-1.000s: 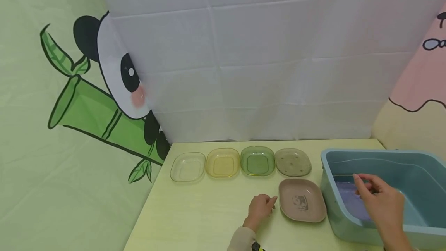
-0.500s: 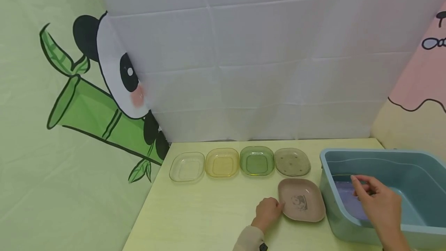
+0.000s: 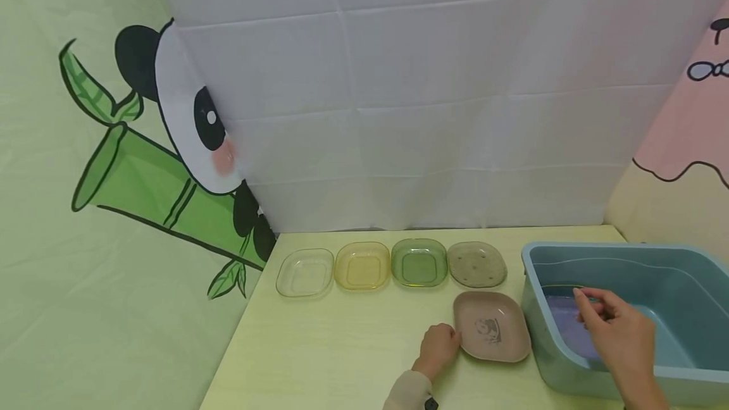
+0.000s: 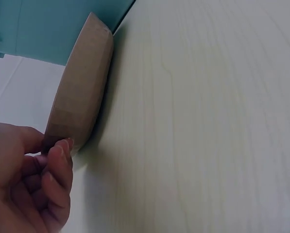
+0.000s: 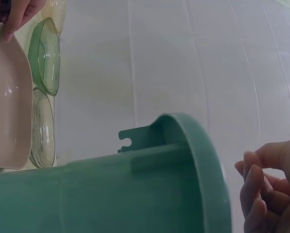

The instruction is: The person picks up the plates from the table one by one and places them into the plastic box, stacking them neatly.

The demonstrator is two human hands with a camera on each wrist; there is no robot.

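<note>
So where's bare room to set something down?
The widest bare patch of tabletop lies left of the left hand, in front of the clear dish and yellow dish. Only a narrow gap separates the spotted dish from the blue tub. It is crowded around the brown plate beside the tub.

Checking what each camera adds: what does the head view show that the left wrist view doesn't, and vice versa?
Head, not left wrist: right hand, clear dish, the brown dish's printed figure, and inside of the blue tub.
Left wrist, not head: fingertips of the left hand against the outer side of the brown dish.
Both: left hand, brown dish, blue tub and table.
</note>
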